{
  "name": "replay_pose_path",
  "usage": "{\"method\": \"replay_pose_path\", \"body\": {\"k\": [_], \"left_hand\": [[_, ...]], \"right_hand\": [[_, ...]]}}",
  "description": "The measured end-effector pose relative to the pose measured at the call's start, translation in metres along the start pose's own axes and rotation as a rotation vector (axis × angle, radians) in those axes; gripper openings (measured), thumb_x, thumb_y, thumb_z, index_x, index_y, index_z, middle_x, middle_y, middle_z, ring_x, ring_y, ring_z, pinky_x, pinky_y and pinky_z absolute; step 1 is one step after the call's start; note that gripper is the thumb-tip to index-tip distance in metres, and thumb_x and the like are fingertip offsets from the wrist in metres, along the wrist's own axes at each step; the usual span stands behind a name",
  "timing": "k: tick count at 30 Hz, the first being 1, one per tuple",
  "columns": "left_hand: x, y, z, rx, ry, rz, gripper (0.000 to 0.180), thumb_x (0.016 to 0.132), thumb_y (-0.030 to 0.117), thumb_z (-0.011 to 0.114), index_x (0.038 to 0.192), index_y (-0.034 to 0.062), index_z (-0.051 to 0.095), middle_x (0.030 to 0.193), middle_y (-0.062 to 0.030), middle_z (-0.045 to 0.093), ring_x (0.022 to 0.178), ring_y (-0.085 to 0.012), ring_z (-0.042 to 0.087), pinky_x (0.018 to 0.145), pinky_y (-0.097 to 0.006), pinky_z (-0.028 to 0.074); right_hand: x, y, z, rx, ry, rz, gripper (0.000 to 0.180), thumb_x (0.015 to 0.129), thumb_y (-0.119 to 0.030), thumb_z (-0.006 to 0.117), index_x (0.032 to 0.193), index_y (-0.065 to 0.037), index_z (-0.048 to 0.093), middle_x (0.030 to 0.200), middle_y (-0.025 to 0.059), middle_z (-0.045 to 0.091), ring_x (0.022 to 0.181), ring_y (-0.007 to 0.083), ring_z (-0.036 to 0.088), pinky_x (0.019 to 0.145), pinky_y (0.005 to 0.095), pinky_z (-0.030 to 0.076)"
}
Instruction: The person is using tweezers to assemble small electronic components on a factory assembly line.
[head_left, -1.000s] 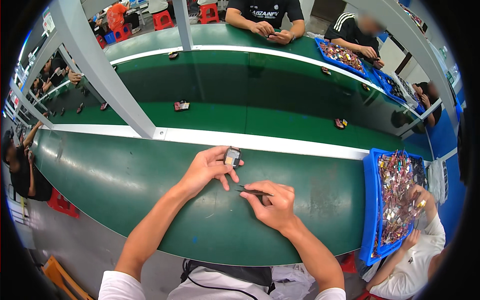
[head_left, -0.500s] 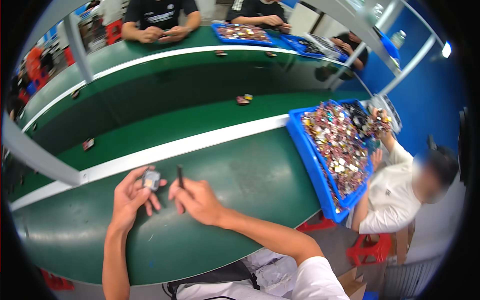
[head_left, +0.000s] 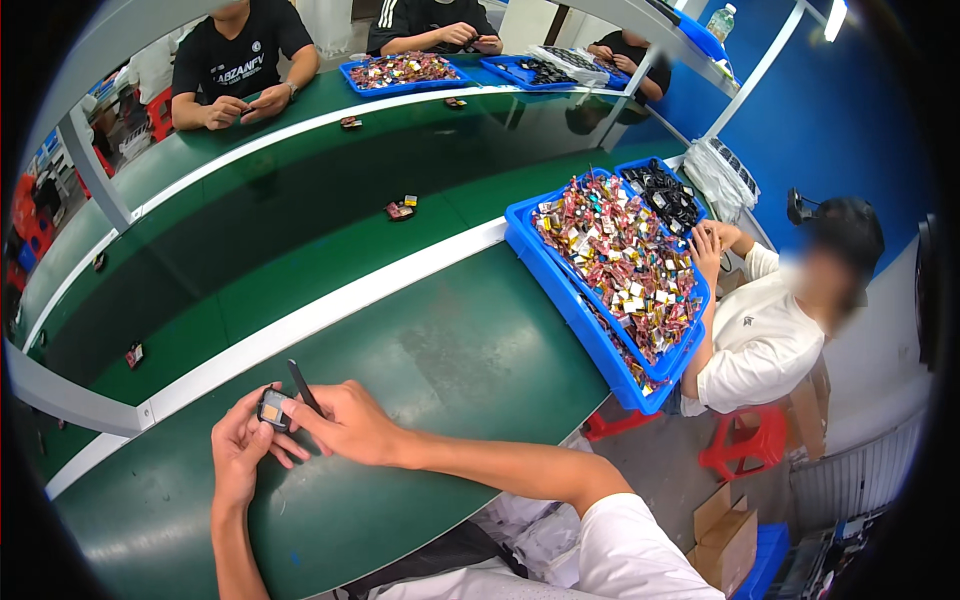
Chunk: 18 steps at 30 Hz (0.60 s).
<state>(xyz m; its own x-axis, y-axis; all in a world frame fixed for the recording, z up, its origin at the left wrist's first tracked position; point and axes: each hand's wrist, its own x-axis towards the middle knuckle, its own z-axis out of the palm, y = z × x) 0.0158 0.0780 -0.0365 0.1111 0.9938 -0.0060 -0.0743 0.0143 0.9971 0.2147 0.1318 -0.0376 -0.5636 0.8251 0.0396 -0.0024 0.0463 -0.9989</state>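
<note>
My left hand (head_left: 240, 445) grips a small dark rectangular part (head_left: 272, 408) with an orange face, low over the green table (head_left: 450, 350). My right hand (head_left: 345, 425) holds a thin black stick-like tool (head_left: 303, 387), its upper end pointing away from me, and its fingers touch the part. Both hands meet at the lower left of the view.
A blue tray (head_left: 570, 290) heaped with several small colourful parts stands to my right, a seated person in white (head_left: 760, 330) reaching into it. A white strip (head_left: 330, 310) divides the table from a darker belt carrying loose parts (head_left: 400, 208). People sit across with more blue trays (head_left: 395, 70).
The view has swung right and back slightly, so the tray and the neighbour sit further in. My hands have closed together, the right fingers now touching the part.
</note>
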Motion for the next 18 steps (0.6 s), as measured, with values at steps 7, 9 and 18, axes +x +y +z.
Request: {"method": "replay_pose_path", "body": {"k": [7, 9, 18], "left_hand": [[0.002, -0.002, 0.002, 0.069, -0.062, 0.005, 0.060, 0.103, 0.036, 0.060, 0.142, -0.0089, 0.050, 0.102, -0.0198, 0.072, 0.077, -0.0273, 0.076, 0.057, -0.030, 0.059], [0.002, -0.006, 0.001, 0.002, -0.046, 0.039, 0.061, 0.105, 0.039, 0.055, 0.142, -0.0091, 0.050, 0.101, -0.0200, 0.071, 0.076, -0.0265, 0.075, 0.056, -0.030, 0.059], [0.006, -0.013, 0.000, -0.076, 0.117, 0.081, 0.059, 0.112, 0.041, 0.038, 0.136, -0.0116, 0.050, 0.097, -0.0202, 0.070, 0.066, -0.0223, 0.071, 0.050, -0.029, 0.058]], "right_hand": [[0.002, 0.004, 0.000, 0.090, 0.012, 0.013, 0.039, 0.106, -0.029, 0.058, 0.087, 0.003, 0.069, 0.059, 0.0048, 0.062, 0.048, 0.0098, 0.056, 0.045, 0.0285, 0.041], [0.003, 0.007, 0.001, 0.109, 0.024, 0.009, 0.041, 0.105, -0.032, 0.059, 0.084, 0.002, 0.069, 0.056, 0.0049, 0.061, 0.047, 0.0106, 0.058, 0.045, 0.0291, 0.042], [0.013, 0.007, -0.013, 0.320, 0.049, 0.097, 0.042, 0.107, -0.034, 0.054, 0.090, 0.002, 0.067, 0.056, 0.0031, 0.059, 0.046, 0.0058, 0.047, 0.046, 0.0227, 0.033]]}}
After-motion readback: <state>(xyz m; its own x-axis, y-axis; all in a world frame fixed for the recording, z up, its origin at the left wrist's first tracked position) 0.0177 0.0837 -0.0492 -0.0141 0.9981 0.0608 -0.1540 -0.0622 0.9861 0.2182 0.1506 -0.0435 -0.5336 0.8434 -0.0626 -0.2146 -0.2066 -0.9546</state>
